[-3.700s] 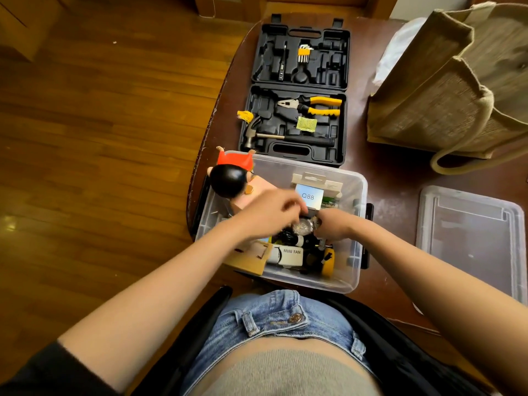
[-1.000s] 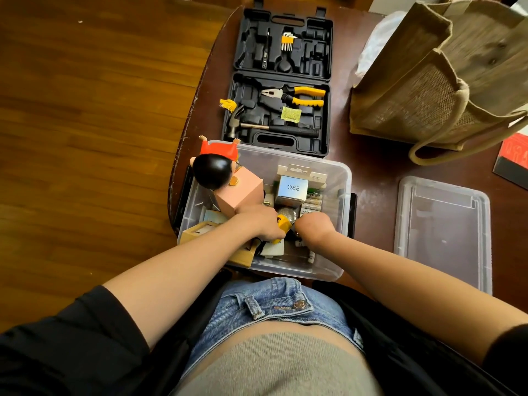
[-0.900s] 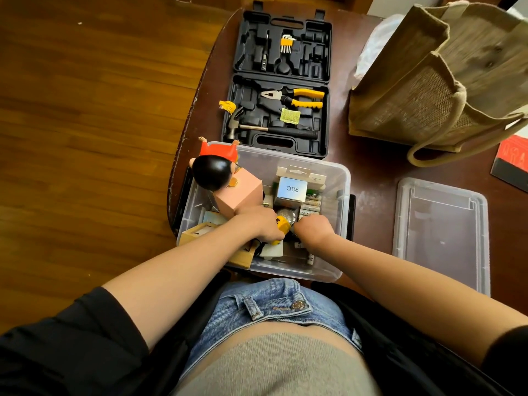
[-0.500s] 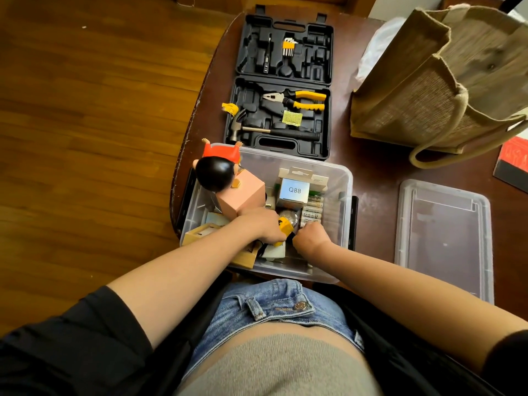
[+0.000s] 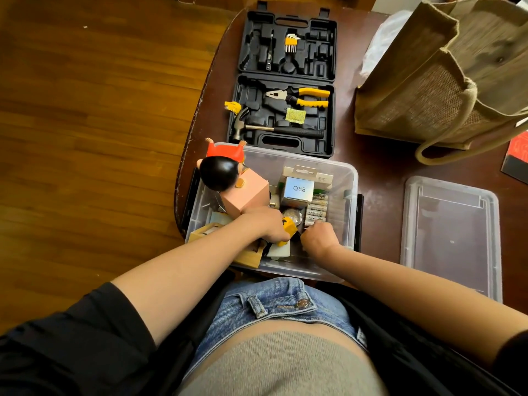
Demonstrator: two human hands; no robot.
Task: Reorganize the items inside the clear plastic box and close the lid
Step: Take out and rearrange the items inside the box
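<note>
Where batteries lie, "Q88" carton.

Box at near tabletop edge, both hands inside; tool case behind it, lid right of box, bag behind lid.

The box and its lid are clear plastic. The tool case is black, the pliers yellow-handled. The doll has black hair and a red top. The bag is tan weave, the bench dark brown.
</note>
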